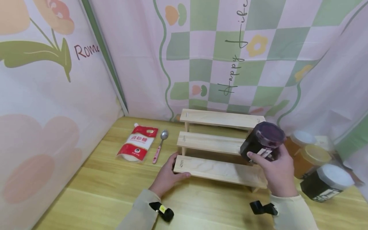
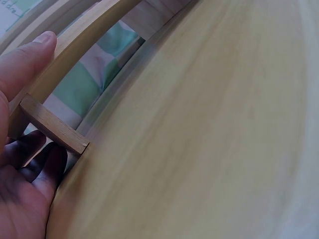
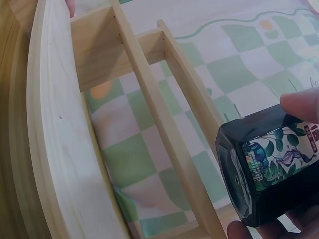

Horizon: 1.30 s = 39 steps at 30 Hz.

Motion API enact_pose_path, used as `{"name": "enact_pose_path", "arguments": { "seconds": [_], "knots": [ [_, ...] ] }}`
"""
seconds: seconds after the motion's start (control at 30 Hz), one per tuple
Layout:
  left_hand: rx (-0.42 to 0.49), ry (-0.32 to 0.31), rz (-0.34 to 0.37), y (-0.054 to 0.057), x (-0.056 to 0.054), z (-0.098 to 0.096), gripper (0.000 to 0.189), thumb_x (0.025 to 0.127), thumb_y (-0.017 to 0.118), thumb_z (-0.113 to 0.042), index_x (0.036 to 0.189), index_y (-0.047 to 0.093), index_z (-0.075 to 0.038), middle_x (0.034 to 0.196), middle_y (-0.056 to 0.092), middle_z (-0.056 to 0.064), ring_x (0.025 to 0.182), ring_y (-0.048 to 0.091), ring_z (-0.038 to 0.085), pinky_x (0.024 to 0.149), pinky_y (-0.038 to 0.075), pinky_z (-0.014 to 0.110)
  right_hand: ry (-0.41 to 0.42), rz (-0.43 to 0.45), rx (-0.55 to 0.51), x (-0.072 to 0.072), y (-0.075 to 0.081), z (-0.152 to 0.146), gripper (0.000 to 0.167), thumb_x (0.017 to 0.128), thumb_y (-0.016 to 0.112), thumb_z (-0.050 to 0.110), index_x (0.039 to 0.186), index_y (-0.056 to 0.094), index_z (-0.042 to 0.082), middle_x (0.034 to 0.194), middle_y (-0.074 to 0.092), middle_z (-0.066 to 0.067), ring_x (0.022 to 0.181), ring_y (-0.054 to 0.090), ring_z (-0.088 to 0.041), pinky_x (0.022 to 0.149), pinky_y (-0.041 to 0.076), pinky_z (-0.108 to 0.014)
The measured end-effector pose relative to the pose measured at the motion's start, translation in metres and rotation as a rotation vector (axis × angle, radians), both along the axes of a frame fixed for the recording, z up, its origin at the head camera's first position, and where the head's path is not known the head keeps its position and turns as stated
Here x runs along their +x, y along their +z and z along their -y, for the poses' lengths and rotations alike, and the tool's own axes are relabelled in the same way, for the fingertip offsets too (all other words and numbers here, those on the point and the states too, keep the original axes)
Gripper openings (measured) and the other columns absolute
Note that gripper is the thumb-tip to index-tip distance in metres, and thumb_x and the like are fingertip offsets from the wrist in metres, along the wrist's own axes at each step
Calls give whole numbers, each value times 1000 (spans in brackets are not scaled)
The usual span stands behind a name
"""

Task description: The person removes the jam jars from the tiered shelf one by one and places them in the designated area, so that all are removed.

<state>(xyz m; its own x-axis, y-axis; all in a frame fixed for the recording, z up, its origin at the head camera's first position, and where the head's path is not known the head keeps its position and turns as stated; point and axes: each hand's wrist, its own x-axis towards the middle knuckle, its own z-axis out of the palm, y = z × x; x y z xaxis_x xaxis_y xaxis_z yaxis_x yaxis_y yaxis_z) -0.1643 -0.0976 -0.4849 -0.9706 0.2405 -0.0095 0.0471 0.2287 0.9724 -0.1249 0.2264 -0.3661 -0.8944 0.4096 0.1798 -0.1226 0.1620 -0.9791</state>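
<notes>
A three-step wooden rack [image 1: 218,169] stands against the curtain. My left hand [image 1: 166,179] grips the left end of its lowest step; in the left wrist view the thumb [image 2: 30,62] lies along the step's front edge and the fingers curl by the end support [image 2: 55,124]. My right hand [image 1: 279,174] holds a dark jar [image 1: 268,135] with a purple lid, tilted, in front of the right end of the middle step. Seen from the right wrist, the jar [image 3: 239,169] has a picture label and its base points toward the rack.
Right of the rack stand a dark jar with a white lid [image 1: 327,183], an amber jar with a yellowish lid [image 1: 311,159] and another amber jar [image 1: 300,140] behind. On the left lie a red-and-white sugar bag [image 1: 138,143] and a spoon with a pink handle [image 1: 159,147].
</notes>
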Motion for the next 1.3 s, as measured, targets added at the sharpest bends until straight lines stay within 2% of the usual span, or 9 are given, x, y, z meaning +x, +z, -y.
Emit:
{"name": "enact_pose_path", "arguments": {
  "seconds": [0.33, 0.5, 0.7, 0.87, 1.13, 1.3],
  "knots": [
    [-7, 3, 1, 4, 2, 0, 106, 76, 87, -39, 159, 25, -14, 144, 51, 9, 128, 54, 28, 111, 42, 49, -46, 15, -4, 6, -1, -10, 71, 75, 86, -3, 136, 58, 18, 122, 63, 6, 113, 56, -10, 83, 47, -9],
    [-5, 4, 1, 4, 2, 0, 106, 76, 87, -39, 159, 25, -14, 145, 51, 9, 129, 53, 28, 111, 40, 49, -68, 41, 31, 9, 0, -15, 71, 76, 86, 0, 137, 57, 20, 118, 63, 11, 111, 56, -7, 81, 47, -8],
    [-1, 4, -3, 2, 1, 0, 107, 75, 88, -40, 159, 26, -14, 145, 51, 9, 129, 53, 29, 111, 40, 50, -44, -29, -117, 11, 0, -21, 71, 74, 84, -8, 136, 59, 16, 118, 65, 7, 109, 59, -8, 79, 51, -10],
    [3, 0, -9, 0, 0, 0, 107, 76, 87, -41, 159, 25, -14, 144, 52, 9, 128, 54, 28, 110, 42, 50, -29, -75, -158, 12, -1, -26, 76, 73, 82, -13, 139, 58, 16, 125, 65, 2, 115, 58, -11, 81, 52, -11],
    [12, -8, 1, 0, 0, 1, 107, 76, 87, -41, 159, 25, -15, 144, 52, 8, 128, 54, 28, 110, 42, 48, -84, -40, -221, 9, -5, -40, 77, 71, 84, -12, 138, 58, 17, 116, 68, 6, 105, 63, -7, 76, 53, -11],
    [18, -7, -6, 1, 1, 0, 106, 76, 87, -39, 159, 25, -13, 144, 52, 9, 128, 54, 29, 110, 42, 49, -109, -20, -214, 6, -9, -49, 76, 72, 85, -9, 138, 58, 17, 113, 68, 8, 103, 63, -6, 76, 53, -10]
  ]
}}
